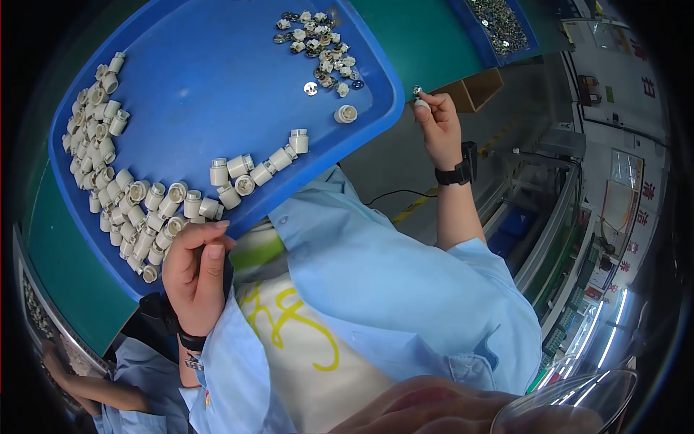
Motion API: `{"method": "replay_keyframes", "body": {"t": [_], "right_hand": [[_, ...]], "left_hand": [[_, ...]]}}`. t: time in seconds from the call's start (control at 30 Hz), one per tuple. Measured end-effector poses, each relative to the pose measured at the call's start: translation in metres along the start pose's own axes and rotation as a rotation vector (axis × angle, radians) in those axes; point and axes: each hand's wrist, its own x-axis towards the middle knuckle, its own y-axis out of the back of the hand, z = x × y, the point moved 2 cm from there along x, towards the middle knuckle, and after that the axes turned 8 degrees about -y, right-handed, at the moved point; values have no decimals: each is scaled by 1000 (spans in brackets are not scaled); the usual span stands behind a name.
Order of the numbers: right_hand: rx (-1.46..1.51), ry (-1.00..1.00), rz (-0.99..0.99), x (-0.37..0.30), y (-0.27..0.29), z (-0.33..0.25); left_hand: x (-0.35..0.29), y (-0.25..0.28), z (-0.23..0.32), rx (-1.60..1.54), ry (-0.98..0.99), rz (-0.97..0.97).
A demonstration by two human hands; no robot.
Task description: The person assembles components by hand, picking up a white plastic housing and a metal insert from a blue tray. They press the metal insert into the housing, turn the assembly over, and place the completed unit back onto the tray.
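My right hand is raised beyond the right edge of the blue tray. Its thumb and forefinger pinch a small shiny metal piece; a whitish bit shows by the thumb tip. Close to the tray's near edge, my left hand has its fingers curled in toward the thumb. Whatever those fingers may hold is hidden. White cylindrical housings with metallic rims lie heaped along the tray's left and near sides, right beside my left hand. One lone housing stands near the right corner.
Small metal-and-white parts are scattered at the tray's far right. Another blue bin of tiny metal parts sits on the green table, above a brown cardboard box. A co-worker's arm shows at lower left.
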Motion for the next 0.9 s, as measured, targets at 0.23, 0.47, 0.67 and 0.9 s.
{"method": "replay_keyframes", "body": {"t": [0.23,0.47,0.67,0.9], "right_hand": [[-183,108,61,-2,-4,0],[-232,86,64,-3,-4,-3],[-260,60,40,-1,-1,0],[-297,87,69,-4,-5,1]], "left_hand": [[0,0,0,-34,21,27],[2,1,0,-35,23,29],[-1,2,-3,-57,18,69],[-4,6,-4,-22,-23,71]]}}
